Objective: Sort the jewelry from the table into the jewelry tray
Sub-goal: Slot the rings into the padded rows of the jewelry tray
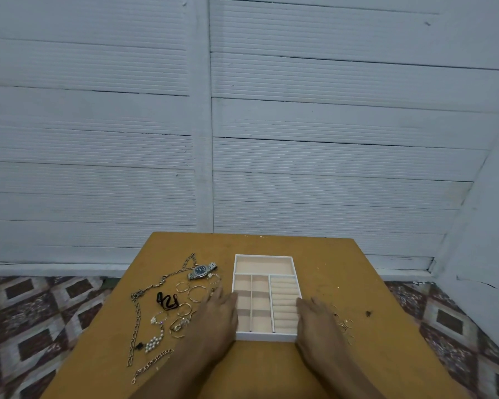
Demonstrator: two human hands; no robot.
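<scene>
A white jewelry tray (264, 256) with beige compartments lies in the middle of the table, with nothing in it that I can see. My left hand (216, 312) lies against its left wall and my right hand (314, 318) against its right wall, fingers straight. Left of the tray lie a silver watch (201, 271), a long chain necklace (136, 321), gold bangles (197, 293), a pearl piece (154, 342), a black cord (167, 301) and a gold chain bracelet (150, 364). Several small gold rings (344, 325) lie right of the tray.
The yellow-brown table (343, 269) stands against a white panelled wall. Patterned floor tiles show on both sides. A small dark speck (368, 313) lies on the table at the right.
</scene>
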